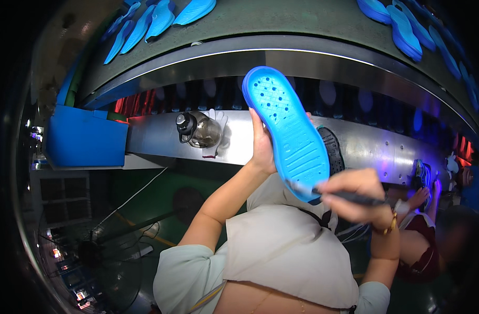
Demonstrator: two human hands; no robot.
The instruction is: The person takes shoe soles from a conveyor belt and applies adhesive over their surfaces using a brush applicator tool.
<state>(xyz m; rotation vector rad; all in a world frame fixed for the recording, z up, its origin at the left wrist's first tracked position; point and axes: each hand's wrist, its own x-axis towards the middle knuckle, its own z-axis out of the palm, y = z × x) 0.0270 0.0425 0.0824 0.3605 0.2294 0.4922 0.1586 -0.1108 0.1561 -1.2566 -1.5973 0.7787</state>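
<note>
A bright blue shoe sole (298, 138) is held up in front of me, tilted, with its dotted heel end at the upper left. My left hand (262, 149) grips its left edge from behind; some fingertips show at the far edge. My right hand (362, 191) is closed around the dark handle of a brush (357, 198). The pale brush tip meets the lower left rim of the sole, slightly blurred. Partly hidden behind the sole, a black perforated sole-shaped piece (332, 149) rests by the metal ledge.
On the metal ledge (156, 133) stand a dark-capped clear bottle (205, 131) and a whitish cloth or glove (218, 123). Several blue soles (161, 18) lie on the green conveyor (281, 21) beyond. A blue box (85, 137) sits left; another person's hand (419, 199) is at right.
</note>
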